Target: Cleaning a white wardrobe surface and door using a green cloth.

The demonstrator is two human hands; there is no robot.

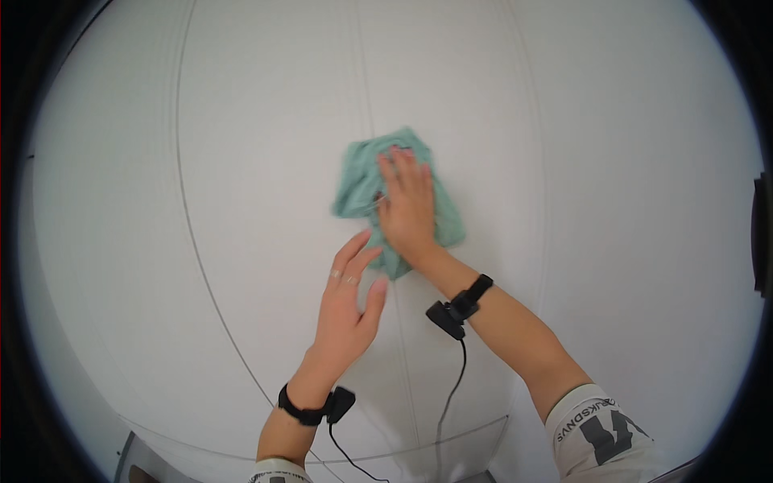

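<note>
A crumpled mint-green cloth (356,178) lies against a white panelled surface (272,151), over a thin vertical seam. Flat on the cloth is my right hand (410,211), pressing it with fingers pointing up; the fingertips look slightly blurred. My left hand (347,308) is raised just below and to the left of the cloth. It holds nothing, its fingers are parted and two of them wear rings. The fingertips overlap the cloth's lower edge in the picture; whether they touch it I cannot tell.
Each wrist wears a black strap with a small device: the left device (341,404) and the right device (447,320) both trail black cables (454,386). A dark curved seam (184,187) runs down the left panel. At the right rim sits a dark object (760,235).
</note>
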